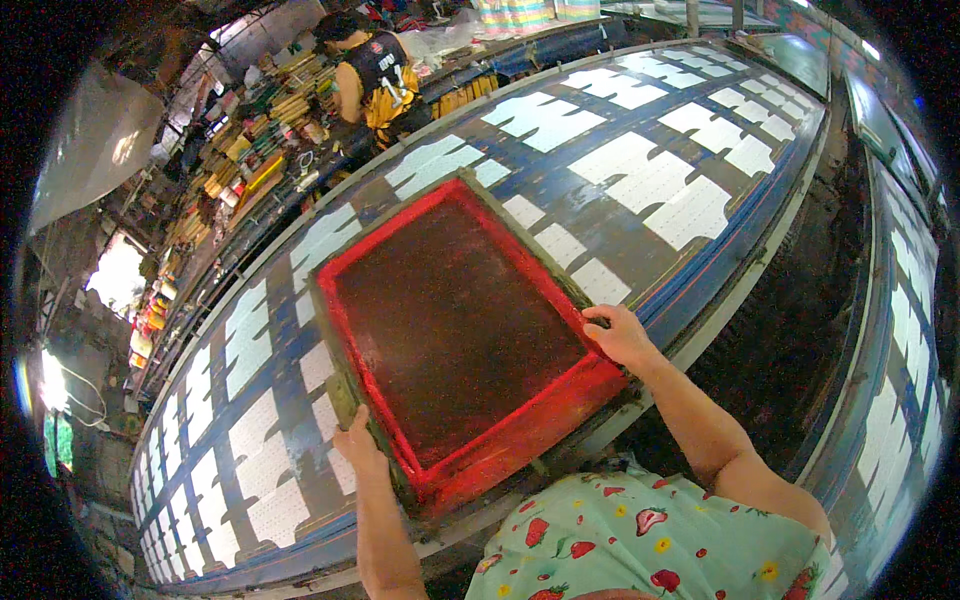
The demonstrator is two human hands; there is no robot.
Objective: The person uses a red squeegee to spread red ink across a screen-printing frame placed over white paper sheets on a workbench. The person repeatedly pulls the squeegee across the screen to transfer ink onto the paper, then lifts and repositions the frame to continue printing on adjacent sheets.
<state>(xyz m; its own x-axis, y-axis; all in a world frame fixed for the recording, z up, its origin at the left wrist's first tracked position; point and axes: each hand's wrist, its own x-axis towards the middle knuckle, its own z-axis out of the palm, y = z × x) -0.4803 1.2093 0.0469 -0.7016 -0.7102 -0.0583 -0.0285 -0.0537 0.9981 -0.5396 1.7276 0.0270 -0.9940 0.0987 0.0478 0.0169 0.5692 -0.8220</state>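
Note:
A rectangular screen frame [460,330] with a dark mesh centre and bright red border lies over a long printing table [655,300] laid with white perforated cut pieces [650,185]. My right hand [620,335] grips the screen's right edge, its fingers curled over the olive-green rim. My left hand [360,445] holds the left edge near the lower corner, fingers wrapped on the rim. The table surface under the screen is hidden.
Across the table a person in a dark sleeveless top [375,75] stands by a cluttered rack of sticks and containers [255,150]. A second long table [905,330] with white pieces runs along the right. A translucent sheet [100,150] hangs at upper left.

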